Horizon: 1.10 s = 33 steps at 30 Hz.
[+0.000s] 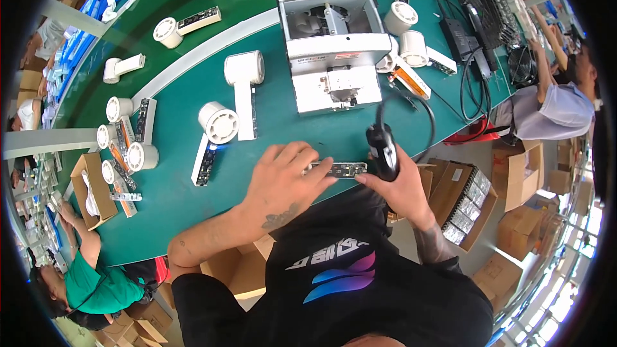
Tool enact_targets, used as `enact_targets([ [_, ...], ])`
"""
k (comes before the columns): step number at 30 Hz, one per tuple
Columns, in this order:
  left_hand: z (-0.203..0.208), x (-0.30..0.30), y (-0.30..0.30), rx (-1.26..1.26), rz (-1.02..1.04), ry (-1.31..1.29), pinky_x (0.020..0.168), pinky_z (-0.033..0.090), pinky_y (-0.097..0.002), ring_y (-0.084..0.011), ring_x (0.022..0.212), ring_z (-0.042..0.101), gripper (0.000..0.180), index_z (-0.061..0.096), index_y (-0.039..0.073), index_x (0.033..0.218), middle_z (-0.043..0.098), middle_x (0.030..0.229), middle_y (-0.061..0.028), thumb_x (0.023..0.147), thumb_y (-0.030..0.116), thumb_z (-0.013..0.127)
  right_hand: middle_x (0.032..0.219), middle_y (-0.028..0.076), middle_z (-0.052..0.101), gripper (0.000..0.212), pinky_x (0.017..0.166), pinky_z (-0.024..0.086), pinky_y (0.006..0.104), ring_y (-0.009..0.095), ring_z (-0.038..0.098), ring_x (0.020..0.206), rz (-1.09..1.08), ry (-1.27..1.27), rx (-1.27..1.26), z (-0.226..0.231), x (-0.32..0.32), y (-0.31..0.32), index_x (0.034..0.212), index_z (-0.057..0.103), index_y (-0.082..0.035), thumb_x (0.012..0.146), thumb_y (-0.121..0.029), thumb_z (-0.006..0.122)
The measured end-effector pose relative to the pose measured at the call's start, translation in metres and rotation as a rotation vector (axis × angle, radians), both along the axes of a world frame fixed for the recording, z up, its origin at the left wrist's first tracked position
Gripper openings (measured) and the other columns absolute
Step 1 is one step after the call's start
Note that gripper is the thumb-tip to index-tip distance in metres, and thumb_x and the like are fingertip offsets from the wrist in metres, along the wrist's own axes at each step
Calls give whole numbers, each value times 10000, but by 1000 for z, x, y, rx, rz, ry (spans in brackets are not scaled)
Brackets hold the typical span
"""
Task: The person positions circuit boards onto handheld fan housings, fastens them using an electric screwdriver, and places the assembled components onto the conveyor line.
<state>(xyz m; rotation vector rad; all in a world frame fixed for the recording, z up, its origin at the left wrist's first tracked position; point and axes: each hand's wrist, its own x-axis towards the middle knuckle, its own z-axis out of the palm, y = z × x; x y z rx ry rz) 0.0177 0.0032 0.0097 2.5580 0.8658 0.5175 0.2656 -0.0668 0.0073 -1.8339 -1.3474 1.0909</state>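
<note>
Near the table's front edge, my left hand (286, 177) is closed around a narrow part with an exposed circuit board (347, 169), covering its left end. My right hand (403, 187) grips a black corded electric screwdriver (383, 152) beside the board's right end. The right thumb is close to that end; whether it touches is unclear. The screwdriver's tip cannot be made out. Just beyond my left hand lie two white handheld devices with round vented heads, one with its circuit board (205, 164) showing and one with a long white handle (246, 110).
A grey screw feeder (337, 48) stands at the back centre. More white devices (143, 155) cluster at the left beside a small cardboard box (91, 191). To the right are a black power adapter (457, 40) and loose cables. Co-workers sit on both sides; cartons (522, 177) stand at right.
</note>
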Motion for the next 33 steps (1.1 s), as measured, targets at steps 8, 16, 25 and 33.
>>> enact_targets([
  [8, -10, 1, 8, 203, -143, -146, 770, 475, -343, -177, 927, 580, 334, 726, 193, 1144, 583, 916, 9, 811, 175, 713, 791, 45, 538, 447, 573, 405, 294, 125, 484, 610, -298, 1106, 392, 50, 22, 26, 1105, 534, -20, 1015, -457, 524],
  [16, -2, -21, 12, 409, -66, 188, 731, 481, -348, -201, 892, 571, 532, 676, 204, 1277, 612, 987, -17, 749, 140, 676, 652, 39, 456, 735, 371, 377, 271, 121, 428, 426, -18, 873, 1142, 101, -46, 113, 1371, 399, -52, 983, -676, 397],
  [25, -3, -25, 15, 310, -43, 132, 710, 483, -352, -212, 895, 572, 519, 667, 176, 1285, 618, 1014, -35, 772, 103, 664, 628, 82, 573, 507, 475, 411, 249, 115, 515, 476, 187, 368, 966, 99, -74, 147, 1187, 469, 95, 987, -357, 579],
  [33, -6, -24, 13, 310, -21, 120, 697, 463, -333, -190, 884, 565, 489, 683, 183, 1259, 611, 996, -21, 777, 104, 660, 602, 91, 516, 585, 400, 393, 283, 144, 479, 427, 113, 505, 872, 78, -59, 114, 1223, 429, 84, 991, -439, 555],
])
